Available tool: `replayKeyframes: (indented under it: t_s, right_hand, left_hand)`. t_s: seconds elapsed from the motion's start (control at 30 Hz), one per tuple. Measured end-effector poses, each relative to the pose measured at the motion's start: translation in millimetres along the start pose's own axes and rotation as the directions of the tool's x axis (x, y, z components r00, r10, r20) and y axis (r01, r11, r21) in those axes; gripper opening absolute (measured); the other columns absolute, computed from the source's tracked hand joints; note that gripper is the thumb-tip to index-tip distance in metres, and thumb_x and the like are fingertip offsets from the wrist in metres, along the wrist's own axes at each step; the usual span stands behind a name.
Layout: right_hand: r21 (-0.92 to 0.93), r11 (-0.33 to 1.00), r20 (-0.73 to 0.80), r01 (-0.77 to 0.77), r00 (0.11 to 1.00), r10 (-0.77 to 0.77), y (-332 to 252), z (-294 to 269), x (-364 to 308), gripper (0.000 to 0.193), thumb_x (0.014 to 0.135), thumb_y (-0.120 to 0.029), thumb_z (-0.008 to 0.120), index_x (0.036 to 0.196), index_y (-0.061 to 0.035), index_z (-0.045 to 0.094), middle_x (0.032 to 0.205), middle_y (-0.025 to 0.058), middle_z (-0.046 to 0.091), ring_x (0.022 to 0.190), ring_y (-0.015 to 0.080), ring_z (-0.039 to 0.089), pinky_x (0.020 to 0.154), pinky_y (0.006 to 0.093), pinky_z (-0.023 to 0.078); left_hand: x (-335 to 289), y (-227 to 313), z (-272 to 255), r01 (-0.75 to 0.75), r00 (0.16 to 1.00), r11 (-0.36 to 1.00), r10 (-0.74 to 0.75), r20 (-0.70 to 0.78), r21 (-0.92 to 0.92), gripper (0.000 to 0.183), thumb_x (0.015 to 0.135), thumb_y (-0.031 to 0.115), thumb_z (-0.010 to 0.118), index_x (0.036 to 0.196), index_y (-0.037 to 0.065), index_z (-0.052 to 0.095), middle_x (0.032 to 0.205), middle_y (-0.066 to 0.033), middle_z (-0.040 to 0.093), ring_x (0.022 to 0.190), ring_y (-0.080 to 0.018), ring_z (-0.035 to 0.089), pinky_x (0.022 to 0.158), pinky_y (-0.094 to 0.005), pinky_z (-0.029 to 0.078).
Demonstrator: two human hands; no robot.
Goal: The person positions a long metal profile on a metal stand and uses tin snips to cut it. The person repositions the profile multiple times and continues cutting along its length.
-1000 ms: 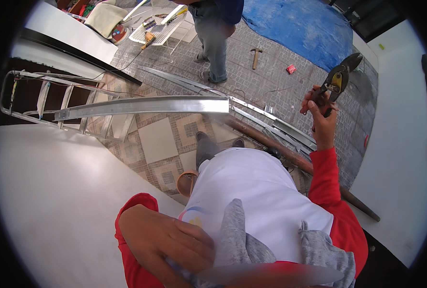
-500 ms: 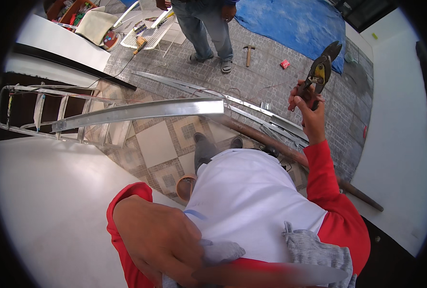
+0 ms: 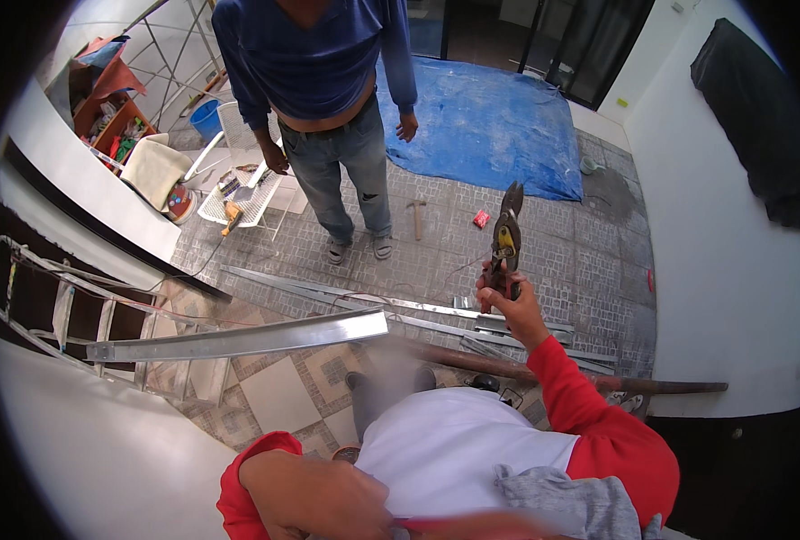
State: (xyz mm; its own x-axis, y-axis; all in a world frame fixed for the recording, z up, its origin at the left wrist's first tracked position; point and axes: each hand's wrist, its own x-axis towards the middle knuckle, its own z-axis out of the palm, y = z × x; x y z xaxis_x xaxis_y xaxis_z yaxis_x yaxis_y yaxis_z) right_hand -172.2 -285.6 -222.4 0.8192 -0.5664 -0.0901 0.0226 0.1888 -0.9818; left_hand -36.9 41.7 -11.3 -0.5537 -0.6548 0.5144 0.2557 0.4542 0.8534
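Observation:
My right hand (image 3: 519, 304) is raised at the right, closed round the handles of a pair of tin snips (image 3: 508, 236) with dark jaws pointing up and away. At the lower left, my left hand (image 3: 323, 495) is curled in front of my chest, close to the camera. Its fingertips are hidden, and a blurred reddish-grey thing beside it is too smeared to name. A long silver metal channel (image 3: 247, 340) lies across the stepladder (image 3: 62, 315), its near-right end reaching toward the middle, in front of me.
A person in a blue top (image 3: 323, 67) stands ahead. Metal profiles (image 3: 400, 315) and a brown pipe (image 3: 472, 362) lie across the floor. Beyond are a hammer (image 3: 418, 219), a red packet (image 3: 481, 219), a blue tarp (image 3: 481, 135) and a white chair (image 3: 238, 193) with tools.
The view has tilted up, showing more of the person and the room. My right hand with the tin snips sits lower and further left in view. My left hand stays near my chest.

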Motion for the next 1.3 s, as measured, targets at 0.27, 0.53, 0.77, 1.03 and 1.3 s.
replayKeyframes:
  t_s: [0.27, 0.53, 0.77, 1.03, 1.3]
  right_hand:
    - [-0.028, 1.0, 0.024, -0.003, 1.0, 0.003, 3, -4, -14, 0.045, 0.087, -0.009, 0.072, 0.129, -0.0047, 0.056, 0.1, 0.0048, 0.065, 0.081, 0.0099, 0.06, 0.067, 0.0266, 0.051]
    - [-0.08, 0.996, 0.056, -0.029, 0.998, 0.034, 21, 4, -14, 0.049, 0.089, -0.009, 0.068, 0.133, 0.0008, 0.05, 0.102, 0.0083, 0.064, 0.085, 0.0155, 0.063, 0.069, 0.0301, 0.053]
    - [-0.432, 0.865, 0.029, -0.257, 0.954, 0.298, 70, -15, -63, 0.04, 0.086, -0.019, 0.074, 0.119, -0.0006, 0.059, 0.094, 0.0047, 0.064, 0.078, 0.0118, 0.057, 0.07, 0.0287, 0.048]
    - [-0.716, 0.569, 0.011, -0.404, 0.809, 0.588, 119, -22, -95, 0.059, 0.084, -0.028, 0.077, 0.131, -0.0006, 0.054, 0.108, 0.013, 0.065, 0.097, 0.0229, 0.061, 0.085, 0.0344, 0.049]
    - [-0.827, 0.478, 0.058, -0.296, 0.801, 0.596, 93, -24, -85, 0.071, 0.085, -0.028, 0.076, 0.145, -0.0061, 0.046, 0.117, 0.0185, 0.064, 0.103, 0.0287, 0.064, 0.089, 0.0385, 0.05]
  left_hand:
    - [-4, -3, 8, -0.207, 0.974, 0.972, 0.216, -0.073, 0.108, 0.038, 0.099, 0.048, 0.052, 0.09, 0.014, 0.066, 0.087, -0.0089, 0.063, 0.07, -0.0258, 0.058, 0.064, -0.0408, 0.038]
    - [-66, -77, -4, -0.024, 0.827, 0.991, 0.095, -0.554, 0.134, 0.077, 0.086, 0.067, 0.062, 0.12, -0.001, 0.064, 0.121, -0.0245, 0.063, 0.114, -0.0363, 0.061, 0.095, -0.0462, 0.045]
    - [-236, -278, 15, -0.295, -0.719, 0.861, -0.486, -0.497, -0.414, 0.084, 0.083, 0.068, 0.067, 0.136, 0.006, 0.045, 0.13, -0.0132, 0.053, 0.122, -0.0228, 0.052, 0.093, -0.0385, 0.044]
    - [-320, -361, -58, -0.362, -0.807, 0.932, -0.32, -0.497, -0.012, 0.083, 0.09, 0.062, 0.062, 0.147, 0.009, 0.037, 0.148, -0.0135, 0.042, 0.136, -0.0292, 0.043, 0.109, -0.0462, 0.038]
    - [-322, -372, -50, -0.318, -0.847, 0.942, -0.23, -0.48, 0.11, 0.07, 0.095, 0.056, 0.058, 0.143, 0.007, 0.042, 0.141, -0.0113, 0.05, 0.129, -0.0304, 0.049, 0.111, -0.0469, 0.039]
